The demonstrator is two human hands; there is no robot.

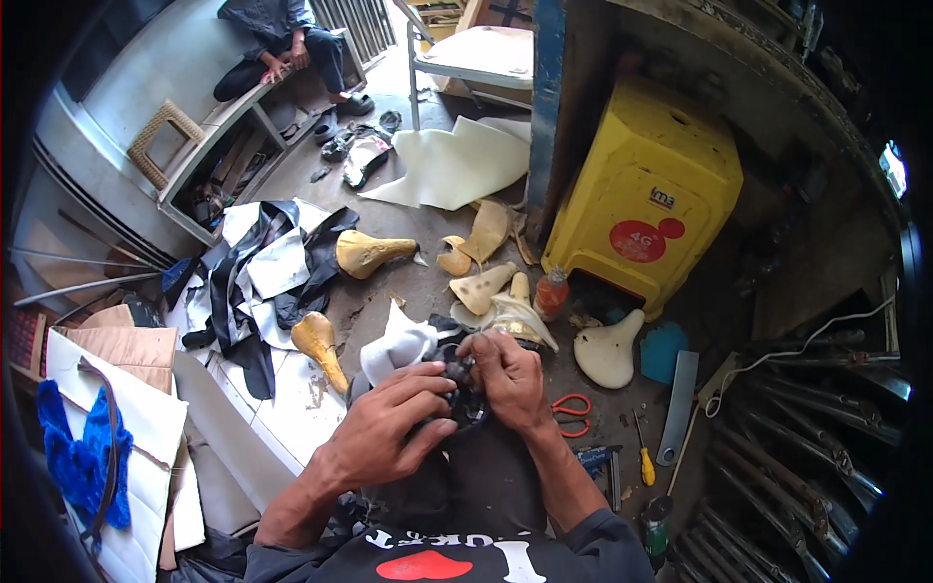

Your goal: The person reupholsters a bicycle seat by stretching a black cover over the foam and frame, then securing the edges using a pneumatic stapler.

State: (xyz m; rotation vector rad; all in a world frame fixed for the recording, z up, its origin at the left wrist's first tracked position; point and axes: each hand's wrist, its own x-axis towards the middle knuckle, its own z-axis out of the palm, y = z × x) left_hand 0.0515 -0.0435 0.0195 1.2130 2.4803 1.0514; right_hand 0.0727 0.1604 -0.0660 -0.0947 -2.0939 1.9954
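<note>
In front of my lap is a dark, glossy piece [470, 403], mostly covered by my fingers; its kind I cannot make out. My left hand [397, 423] curves around its left side, fingers bent over it. On the opposite side my right hand [505, 379] is closed, thumb and forefinger pinched together at its upper edge. White cloth [397, 352] bunches just beyond my left hand. Past my right hand lie pale bicycle saddle pads [483, 287] and a small bottle of orange liquid [551, 294]. Scissors with red handles [571, 416] rest beside my right forearm.
A yellow plastic stool [651, 185] stands at the right. A cream saddle [608, 352], yellow-handled screwdriver [646, 466] and metal strip [677, 408] lie on the floor. Black and white scraps [277, 267] pile up at the left. Another person [287, 44] sits at the far left.
</note>
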